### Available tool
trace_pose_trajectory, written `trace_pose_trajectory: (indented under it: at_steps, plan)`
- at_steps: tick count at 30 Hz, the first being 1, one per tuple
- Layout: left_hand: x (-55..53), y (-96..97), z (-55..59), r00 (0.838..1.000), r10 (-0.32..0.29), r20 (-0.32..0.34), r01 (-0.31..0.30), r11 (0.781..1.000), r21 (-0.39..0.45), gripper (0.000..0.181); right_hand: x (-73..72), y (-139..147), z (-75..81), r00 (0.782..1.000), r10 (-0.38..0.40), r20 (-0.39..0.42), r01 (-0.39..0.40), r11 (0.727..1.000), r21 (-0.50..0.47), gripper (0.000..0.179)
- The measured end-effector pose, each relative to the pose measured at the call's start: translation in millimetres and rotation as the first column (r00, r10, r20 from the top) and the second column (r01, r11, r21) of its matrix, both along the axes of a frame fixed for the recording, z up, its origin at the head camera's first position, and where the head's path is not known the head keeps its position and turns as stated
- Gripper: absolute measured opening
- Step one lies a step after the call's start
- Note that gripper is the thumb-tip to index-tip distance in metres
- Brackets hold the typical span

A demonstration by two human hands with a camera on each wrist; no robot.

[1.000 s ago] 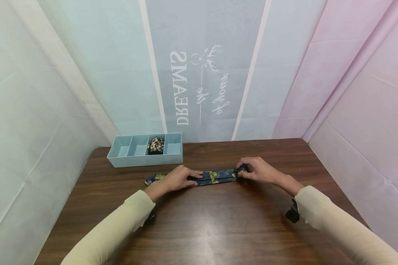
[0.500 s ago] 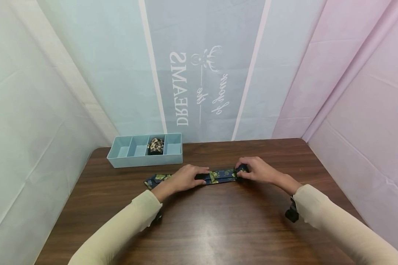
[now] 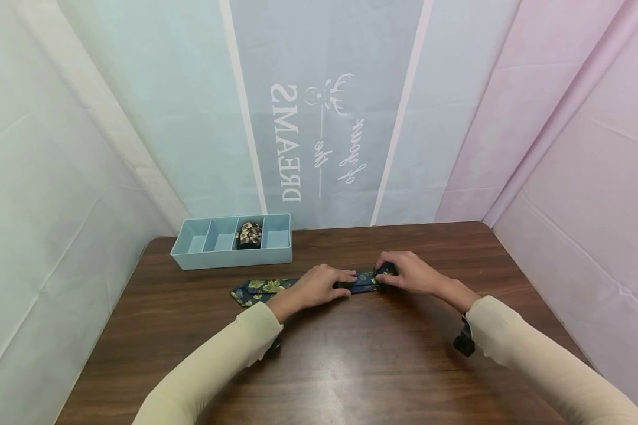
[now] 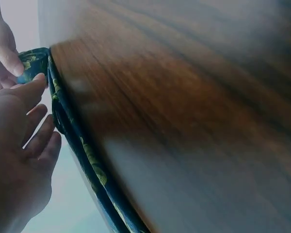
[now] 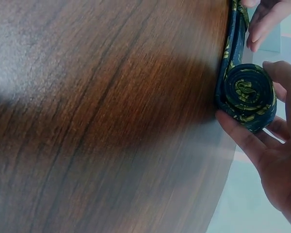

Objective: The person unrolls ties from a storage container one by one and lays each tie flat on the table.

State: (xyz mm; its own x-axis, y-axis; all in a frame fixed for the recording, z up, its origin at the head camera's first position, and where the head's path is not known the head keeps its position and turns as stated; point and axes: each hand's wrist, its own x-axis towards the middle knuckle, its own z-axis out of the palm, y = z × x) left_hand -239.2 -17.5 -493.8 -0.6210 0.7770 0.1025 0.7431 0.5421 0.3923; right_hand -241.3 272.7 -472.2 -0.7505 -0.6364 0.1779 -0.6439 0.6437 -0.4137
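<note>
A dark blue necktie [image 3: 270, 287] with yellow-green flowers lies lengthwise on the table, its pointed wide end at the left. Its right end is wound into a spiral roll [image 5: 247, 90], plain in the right wrist view. My right hand [image 3: 410, 273] holds this roll, thumb and fingers curved round it. My left hand [image 3: 320, 285] rests on the flat part just left of the roll and hides a stretch of it. In the left wrist view, the fingers [image 4: 41, 141] of that hand are extended and touch the tie.
At the back left of the wooden table [image 3: 329, 366] stands a light blue divided box [image 3: 234, 258]. One compartment holds a rolled dark floral cloth [image 3: 250, 235]. Fabric curtains [image 3: 329, 212] hang behind the table's back edge and along both sides.
My left hand has slid right along the necktie, toward the roll, uncovering more of the wide end. My right hand stays almost in place with the roll.
</note>
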Motion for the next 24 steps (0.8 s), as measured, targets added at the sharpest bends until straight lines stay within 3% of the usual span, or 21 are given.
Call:
trace_pose_trajectory:
  at_steps: [9, 19, 24]
  plan:
    - [-1.1, 1.8, -4.9, 1.0, 0.004, -0.02, -0.005, 1.0, -0.027, 0.038, 2.0, -2, -1.4, 0.999, -0.027, 0.018, 0.028, 0.999, -0.02, 0.023]
    - [0.7, -3.6, -7.5, 1.0, 0.021, -0.011, -0.021, 0.999, -0.03, 0.037, 5.0, -3, -1.2, 0.999, -0.008, -0.048, 0.008, 1.0, 0.007, 0.018]
    - [0.8, -8.7, -7.2, 1.0, 0.018, -0.005, -0.018, 1.0, -0.022, 0.036, 5.8, -2, -1.2, 0.999, -0.01, -0.034, 0.011, 1.0, 0.016, 0.019]
